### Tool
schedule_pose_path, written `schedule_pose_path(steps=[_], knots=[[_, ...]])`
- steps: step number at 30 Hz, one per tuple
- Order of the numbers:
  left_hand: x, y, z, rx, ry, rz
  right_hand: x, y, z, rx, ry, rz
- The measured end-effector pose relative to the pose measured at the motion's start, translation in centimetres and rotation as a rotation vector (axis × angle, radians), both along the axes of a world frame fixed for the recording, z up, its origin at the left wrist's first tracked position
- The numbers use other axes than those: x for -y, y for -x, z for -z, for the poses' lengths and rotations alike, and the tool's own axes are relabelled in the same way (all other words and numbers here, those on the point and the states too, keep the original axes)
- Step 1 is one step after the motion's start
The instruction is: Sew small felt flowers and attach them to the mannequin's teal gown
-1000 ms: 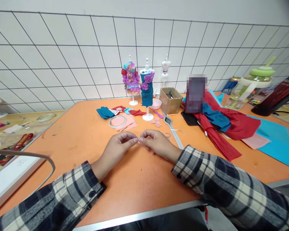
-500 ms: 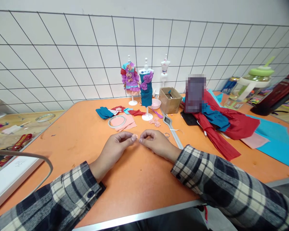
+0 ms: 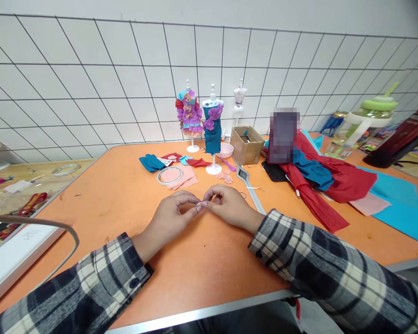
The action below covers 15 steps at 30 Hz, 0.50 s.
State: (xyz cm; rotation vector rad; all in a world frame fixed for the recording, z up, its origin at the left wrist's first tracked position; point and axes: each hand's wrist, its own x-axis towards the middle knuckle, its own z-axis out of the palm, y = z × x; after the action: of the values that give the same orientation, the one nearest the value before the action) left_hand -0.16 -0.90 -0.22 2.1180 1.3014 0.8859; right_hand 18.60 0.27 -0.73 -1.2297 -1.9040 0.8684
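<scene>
My left hand [image 3: 172,215] pinches a small pink flower cutout [image 3: 199,203], mostly hidden by the fingertips. Thumb and forefinger of my right hand [image 3: 226,204] are closed on the other side of the cutout, and the fingertips of the two hands meet there just above the table. Beyond them lie several pink flower cutouts [image 3: 225,176] beside the stand of a small dress form in a teal dress [image 3: 212,134] with purple flowers. Scissors [image 3: 243,195], partly hidden, are just past my right hand.
On the orange table [image 3: 202,273] lie a tape roll [image 3: 169,176] on pink sheets [image 3: 186,178], fabric scraps [image 3: 151,163] and a grey strip [image 3: 254,197]. Behind stand a purple-dressed form [image 3: 190,116], a bare form [image 3: 239,97] and a cardboard box [image 3: 247,146]. Red cloth [image 3: 348,178] and bottles [image 3: 365,123] are at right.
My left hand has moved slightly right and down, so its fingertips now touch those of my right hand. The pink flower cutout went from the left pinch alone to between both hands.
</scene>
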Motion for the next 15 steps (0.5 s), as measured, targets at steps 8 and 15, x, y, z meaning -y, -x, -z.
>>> schedule_pose_path(steps=[8,15], knots=[[0.04,0.09,-0.59,-0.022,-0.079,-0.028,-0.02,-0.06,0.12,-0.008,-0.005,-0.024],[0.26,-0.19,-1.04,0.020,-0.061,-0.077,0.39,0.32,-0.17,-0.061,0.094,0.003]])
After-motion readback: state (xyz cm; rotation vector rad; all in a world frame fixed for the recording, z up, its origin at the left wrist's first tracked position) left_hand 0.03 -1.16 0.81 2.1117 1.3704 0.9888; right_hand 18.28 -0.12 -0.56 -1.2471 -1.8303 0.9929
